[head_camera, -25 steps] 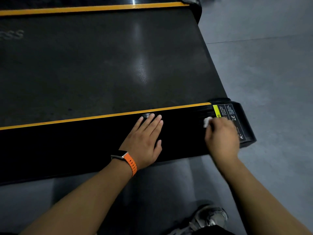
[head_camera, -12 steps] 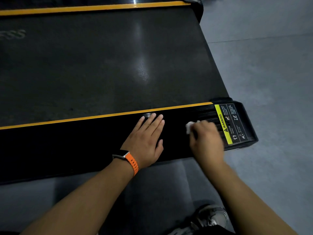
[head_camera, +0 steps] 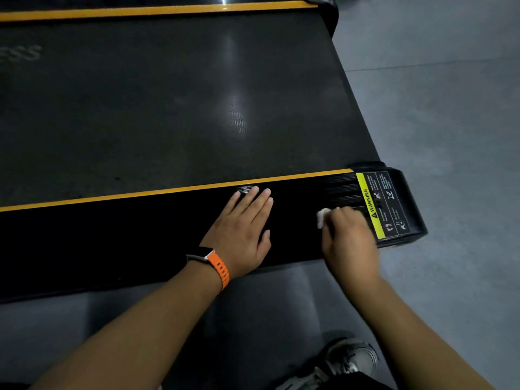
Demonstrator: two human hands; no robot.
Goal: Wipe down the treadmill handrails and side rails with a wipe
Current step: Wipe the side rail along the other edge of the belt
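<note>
The near side rail (head_camera: 118,235) of the treadmill is a black strip with a yellow line along its inner edge. My left hand (head_camera: 243,230) lies flat on it, fingers together, an orange-strapped watch on the wrist. My right hand (head_camera: 349,240) presses a small white wipe (head_camera: 322,216) onto the rail, just left of the yellow warning label (head_camera: 378,205). Only a corner of the wipe shows past my fingers.
The dark running belt (head_camera: 168,102) fills the upper left, with the far yellow-edged rail (head_camera: 140,11) beyond it. The rail's end cap (head_camera: 409,209) sits at the right. Grey floor (head_camera: 436,108) surrounds the treadmill. A grey shoe (head_camera: 349,361) is at the bottom.
My right hand with the wipe slid left along the rail off the warning label, then stayed near its left edge. My left hand has stayed in place.
</note>
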